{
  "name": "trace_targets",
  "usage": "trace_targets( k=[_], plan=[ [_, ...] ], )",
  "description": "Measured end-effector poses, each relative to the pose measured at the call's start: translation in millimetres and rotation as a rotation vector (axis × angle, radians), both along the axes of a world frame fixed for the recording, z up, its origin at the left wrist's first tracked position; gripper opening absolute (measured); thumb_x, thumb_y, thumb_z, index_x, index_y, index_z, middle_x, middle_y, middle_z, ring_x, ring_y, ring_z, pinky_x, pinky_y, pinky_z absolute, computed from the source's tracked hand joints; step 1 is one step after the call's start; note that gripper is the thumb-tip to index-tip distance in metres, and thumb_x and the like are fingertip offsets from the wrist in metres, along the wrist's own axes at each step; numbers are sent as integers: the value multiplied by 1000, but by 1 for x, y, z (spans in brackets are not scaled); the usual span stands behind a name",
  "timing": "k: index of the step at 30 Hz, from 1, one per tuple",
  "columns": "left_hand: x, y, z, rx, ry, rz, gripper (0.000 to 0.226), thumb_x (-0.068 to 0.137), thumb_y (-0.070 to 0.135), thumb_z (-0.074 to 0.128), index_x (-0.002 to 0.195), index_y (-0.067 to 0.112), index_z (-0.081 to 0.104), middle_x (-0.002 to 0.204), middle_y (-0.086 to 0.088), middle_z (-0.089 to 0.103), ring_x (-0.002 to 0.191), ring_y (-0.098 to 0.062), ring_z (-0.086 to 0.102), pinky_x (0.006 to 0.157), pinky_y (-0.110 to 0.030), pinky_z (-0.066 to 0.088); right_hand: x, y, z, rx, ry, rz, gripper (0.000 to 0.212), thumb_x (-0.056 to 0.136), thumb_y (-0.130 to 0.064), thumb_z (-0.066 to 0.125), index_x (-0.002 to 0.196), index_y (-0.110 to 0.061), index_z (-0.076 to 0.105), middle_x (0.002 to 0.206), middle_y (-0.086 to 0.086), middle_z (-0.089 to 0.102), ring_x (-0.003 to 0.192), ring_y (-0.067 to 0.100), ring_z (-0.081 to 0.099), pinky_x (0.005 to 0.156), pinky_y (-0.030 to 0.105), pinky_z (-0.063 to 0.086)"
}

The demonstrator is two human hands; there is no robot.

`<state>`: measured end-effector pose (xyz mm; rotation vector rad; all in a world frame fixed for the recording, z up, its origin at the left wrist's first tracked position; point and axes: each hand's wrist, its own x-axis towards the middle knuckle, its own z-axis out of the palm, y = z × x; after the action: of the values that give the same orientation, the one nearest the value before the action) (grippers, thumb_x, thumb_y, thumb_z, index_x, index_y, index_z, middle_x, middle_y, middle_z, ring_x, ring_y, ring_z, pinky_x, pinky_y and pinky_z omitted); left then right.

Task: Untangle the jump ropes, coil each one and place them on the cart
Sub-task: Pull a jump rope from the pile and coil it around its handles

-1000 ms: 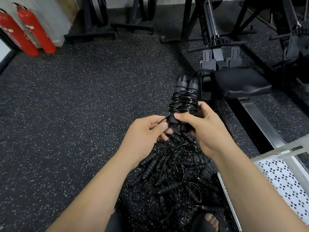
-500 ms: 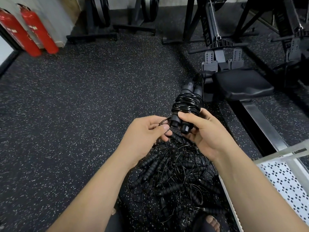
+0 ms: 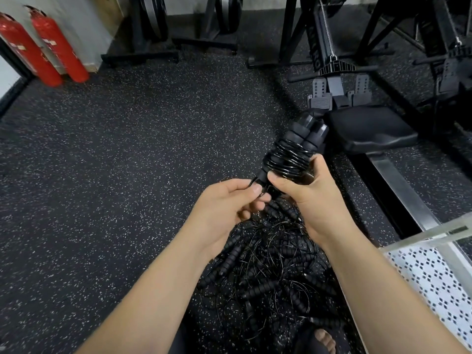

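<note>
Right hand [image 3: 314, 200] gripping the coiled rope [image 3: 288, 159], I'd have my left hand [image 3: 227, 208], pinching the cable tail [image 3: 252, 183], tuck it tight before the cart [image 3: 434, 233] at four o'clock.

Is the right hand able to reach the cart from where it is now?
Probably yes: the cart stands close beside the right forearm, with nothing between them. The right hand grips the coiled jump rope, whose loose end the left hand pinches; that end may need releasing first.

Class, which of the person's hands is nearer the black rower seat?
Right. The right hand, holding the coiled jump rope, is just below-left of the seat; the left hand is farther left.
</note>
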<state>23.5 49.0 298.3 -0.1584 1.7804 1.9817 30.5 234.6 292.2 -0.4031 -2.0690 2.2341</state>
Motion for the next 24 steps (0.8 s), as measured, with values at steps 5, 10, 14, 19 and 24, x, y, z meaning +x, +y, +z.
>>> trace_targets(
  k=[5, 10, 14, 19, 24],
  plan=[
    [-3, 0, -5, 129, -114, 77, 18, 102, 13, 70, 116, 4, 77, 111, -13, 82, 80, -9, 68, 72, -25, 50, 3, -4, 3, 194, 46, 8, 50, 83, -22, 94, 123, -28, 64, 113, -11, 79, 105, 8, 75, 98, 42, 61],
    [-7, -3, -6, 124, -188, 155, 16, 102, 6, 68, 117, 1, 73, 107, -17, 82, 75, -10, 68, 66, -23, 48, 3, -4, 2, 289, 18, 33, 48, 82, -27, 96, 116, -37, 63, 110, -15, 79, 101, 4, 75, 97, 49, 62],
    [-10, -8, -1, 261, -284, 156, 13, 102, 7, 68, 113, 2, 73, 112, -16, 81, 71, -6, 66, 65, -20, 47, 2, -6, 2, 317, -16, 62, 48, 81, -32, 96, 112, -42, 60, 109, -13, 79, 100, 13, 77, 90, 55, 63],
    [-6, -7, 3, -21, 42, 100, 23, 101, 24, 73, 114, 5, 74, 103, -11, 83, 82, -12, 71, 75, -29, 51, 4, -6, 1, 51, -140, 116, 47, 84, -19, 93, 119, -27, 63, 109, -1, 82, 98, 26, 81, 85, 58, 67],
    [-6, -3, -2, -248, 219, 157, 29, 95, 45, 78, 102, 17, 75, 85, 5, 80, 75, -4, 69, 77, -29, 50, 6, -12, 0, -129, -214, 154, 51, 84, -16, 92, 125, -19, 62, 112, 7, 80, 92, 31, 78, 82, 50, 67]
  ],
)
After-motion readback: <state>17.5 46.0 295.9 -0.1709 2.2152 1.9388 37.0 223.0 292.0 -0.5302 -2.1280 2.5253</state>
